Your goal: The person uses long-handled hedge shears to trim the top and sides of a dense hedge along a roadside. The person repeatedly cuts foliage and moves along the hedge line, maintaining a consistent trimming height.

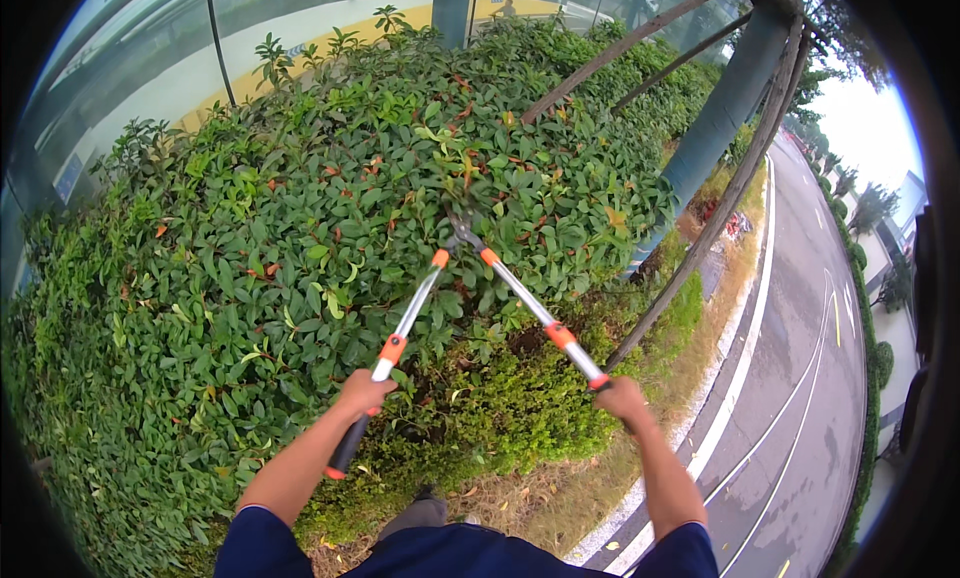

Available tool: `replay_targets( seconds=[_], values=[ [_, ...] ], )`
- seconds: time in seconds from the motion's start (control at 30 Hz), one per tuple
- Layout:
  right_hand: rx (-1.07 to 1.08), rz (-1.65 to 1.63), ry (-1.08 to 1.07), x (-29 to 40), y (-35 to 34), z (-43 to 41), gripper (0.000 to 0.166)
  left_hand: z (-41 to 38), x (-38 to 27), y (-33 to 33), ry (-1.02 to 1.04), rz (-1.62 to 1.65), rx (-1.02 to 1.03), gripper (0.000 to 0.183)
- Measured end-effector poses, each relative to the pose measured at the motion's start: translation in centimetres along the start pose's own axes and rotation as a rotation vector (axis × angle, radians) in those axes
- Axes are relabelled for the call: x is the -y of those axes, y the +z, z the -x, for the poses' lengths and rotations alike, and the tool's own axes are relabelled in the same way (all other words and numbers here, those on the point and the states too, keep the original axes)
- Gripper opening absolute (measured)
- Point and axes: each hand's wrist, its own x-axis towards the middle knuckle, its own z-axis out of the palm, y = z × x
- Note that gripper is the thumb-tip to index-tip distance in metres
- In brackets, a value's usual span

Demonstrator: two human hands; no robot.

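Observation:
My left hand (365,392) is closed around the left pole of a pair of long-handled hedge shears (465,233), above its black grip. At the end of the other handle, my right hand (622,399) holds the black grip. The silver and orange handles stand spread apart in a V. Their dark blades reach into the top of a leafy green hedge (300,218), partly hidden among leaves, so their exact opening is hard to tell.
A wrapped tree trunk (701,135) with wooden support poles (720,218) rises at the right. Glass panels (150,60) stand behind the hedge. A low shrub (525,405) and dry grass lie nearer me, and a road (795,353) with a white kerb line runs along the right.

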Motion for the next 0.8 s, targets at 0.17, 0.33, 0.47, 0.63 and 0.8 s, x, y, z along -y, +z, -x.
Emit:
replay_targets(
  seconds=[0.17, 0.33, 0.47, 0.63, 0.8],
  values=[
    [-0.035, -0.192, -0.062, 8.6, 20.3, 6.0, 0.045, -4.1, -0.2, 6.4, 0.058, 0.073, -0.039, 0.026],
    [0.112, -0.275, 0.003, 1.4, 20.0, 8.3, 0.045, 0.1, 4.8, 5.7, -0.037, 0.181, 0.091, 0.025],
    [0.176, -0.277, 0.137, -6.2, 19.9, 6.3, 0.047, -0.7, 11.3, 7.4, -0.224, 0.288, 0.134, 0.024],
    [0.08, 0.016, 0.206, -7.7, 18.5, 6.4, 0.052, 1.7, 10.6, 8.5, -0.338, 0.257, 0.134, 0.031],
    [0.009, -0.074, 0.133, -11.5, 16.8, 8.5, 0.048, 5.8, 9.7, 8.9, -0.197, 0.202, -0.038, 0.033]
  ],
)
